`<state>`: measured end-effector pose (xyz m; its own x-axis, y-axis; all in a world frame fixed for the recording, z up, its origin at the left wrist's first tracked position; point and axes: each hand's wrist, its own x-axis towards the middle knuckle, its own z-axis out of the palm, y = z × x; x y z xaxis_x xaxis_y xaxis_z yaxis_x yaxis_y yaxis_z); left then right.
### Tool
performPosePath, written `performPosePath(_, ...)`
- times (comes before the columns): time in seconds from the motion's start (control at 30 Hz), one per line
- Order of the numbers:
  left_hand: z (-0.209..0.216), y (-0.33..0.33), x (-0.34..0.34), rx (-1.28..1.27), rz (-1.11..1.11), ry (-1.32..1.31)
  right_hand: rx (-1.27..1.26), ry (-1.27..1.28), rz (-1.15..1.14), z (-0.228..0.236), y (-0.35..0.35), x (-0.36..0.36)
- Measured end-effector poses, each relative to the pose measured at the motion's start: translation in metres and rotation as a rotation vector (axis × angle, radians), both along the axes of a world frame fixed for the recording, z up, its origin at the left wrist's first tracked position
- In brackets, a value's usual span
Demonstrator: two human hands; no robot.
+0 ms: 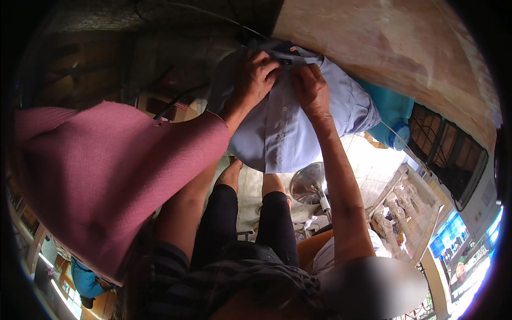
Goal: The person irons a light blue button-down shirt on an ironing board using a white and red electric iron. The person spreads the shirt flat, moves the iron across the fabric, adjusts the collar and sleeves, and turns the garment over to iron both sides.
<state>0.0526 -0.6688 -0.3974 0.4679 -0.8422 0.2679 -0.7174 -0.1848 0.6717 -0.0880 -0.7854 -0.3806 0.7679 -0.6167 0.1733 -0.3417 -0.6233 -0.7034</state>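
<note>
A light blue-grey button-up shirt [288, 122] hangs upright in front of me, its button placket facing me and its collar at the top. My left hand [257, 74] is at the left side of the collar, fingers bent in on the fabric. On the other side of the placket, my right hand [311, 90] pinches the cloth just below the collar. The fingertips of both hands are partly hidden against the shirt. Over my left forearm drapes a pink textured cloth [122, 176], covering the arm nearly to the wrist.
Right of the shirt stands a blue water container [392, 109] with a round cap. Below it are a shiny metal bowl-shaped thing [308, 184] and a clear-sided box [429, 210] of pale objects. A dark grille [448, 152] is farther right. A blue-clad person [88, 280] appears at lower left.
</note>
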Motion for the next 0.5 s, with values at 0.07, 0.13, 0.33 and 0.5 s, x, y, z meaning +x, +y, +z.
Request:
performPosePath(0.07,0.002,0.006,-0.009,-0.059,0.086,0.058,0.029,-0.002,-0.015,0.001,0.0,0.003)
performPosePath(0.13,0.003,0.021,-0.024,-0.075,0.124,0.027,0.052,-0.036,0.084,0.0,0.0,0.006)
performPosePath(0.33,0.02,0.063,-0.092,0.242,-0.011,-0.047,0.052,-0.011,0.182,-0.009,-0.015,0.014)
performPosePath(0.5,0.025,0.097,-0.11,0.358,-0.046,-0.026,0.136,-0.024,0.315,-0.008,-0.038,0.018)
